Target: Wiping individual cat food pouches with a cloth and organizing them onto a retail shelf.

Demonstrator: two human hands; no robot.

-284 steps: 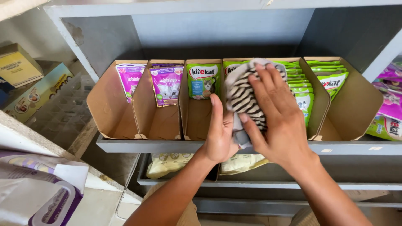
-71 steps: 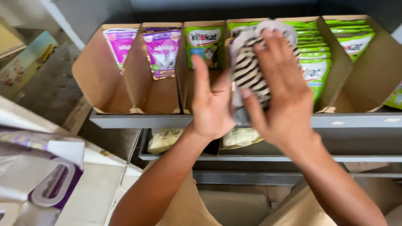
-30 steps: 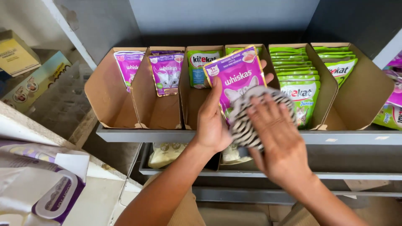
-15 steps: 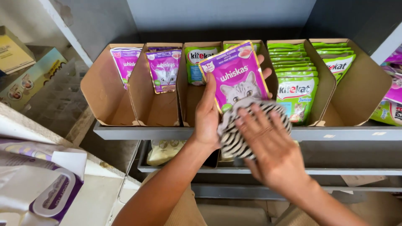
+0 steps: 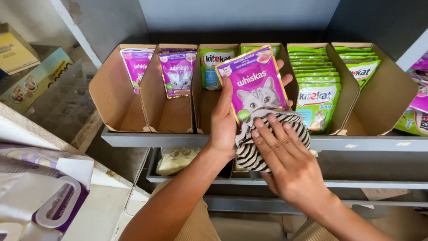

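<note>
My left hand [image 5: 223,122] holds a purple cat-food pouch [image 5: 254,82] upright in front of the shelf, thumb on its left edge, fingers behind it. My right hand [image 5: 285,160] presses a black-and-white striped cloth [image 5: 254,154] against the pouch's lower edge. Both hands are just in front of the cardboard display boxes [image 5: 113,96] on the grey metal shelf [image 5: 147,139].
The boxes hold purple pouches [image 5: 178,73] on the left and green pouches [image 5: 318,96] in stacks on the right. A lower shelf [image 5: 356,183] carries pale packets [image 5: 176,158]. A wet-wipes pack [image 5: 53,205] lies at lower left; boxes [image 5: 33,80] stand at far left.
A second ago the cloth covered the pouch's right half; my right hand has since wiped it down to the bottom edge, baring the pouch's whole front. Earlier, both hands were wiping inside a box.
</note>
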